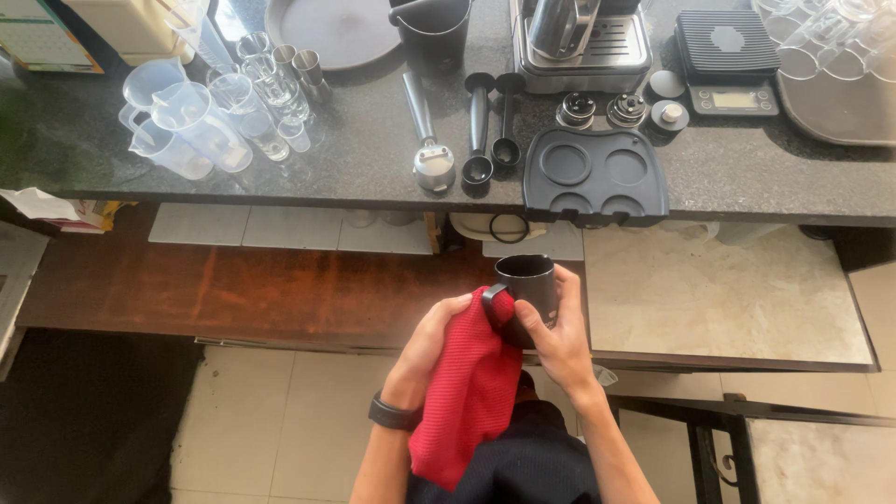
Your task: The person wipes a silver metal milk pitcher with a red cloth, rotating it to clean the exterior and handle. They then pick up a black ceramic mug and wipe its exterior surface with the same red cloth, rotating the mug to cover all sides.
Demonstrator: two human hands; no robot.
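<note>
My right hand (pixel 558 338) grips a black mug (pixel 527 285) by its side, held below the counter edge. My left hand (pixel 427 341) holds a red cloth (pixel 469 392) that hangs down and is pressed against the mug's handle side. A dark band sits on my left wrist (pixel 392 413). Both hands meet at the mug, above the floor tiles.
A dark stone counter (pixel 373 168) carries clear measuring jugs (pixel 182 126), small glasses (pixel 271 89), portafilters (pixel 429 159), a black tamping mat (pixel 595 173), an espresso machine (pixel 581 42), a scale (pixel 733 65) and a tray of glasses (pixel 831 56). A lower shelf (pixel 719 299) lies beneath.
</note>
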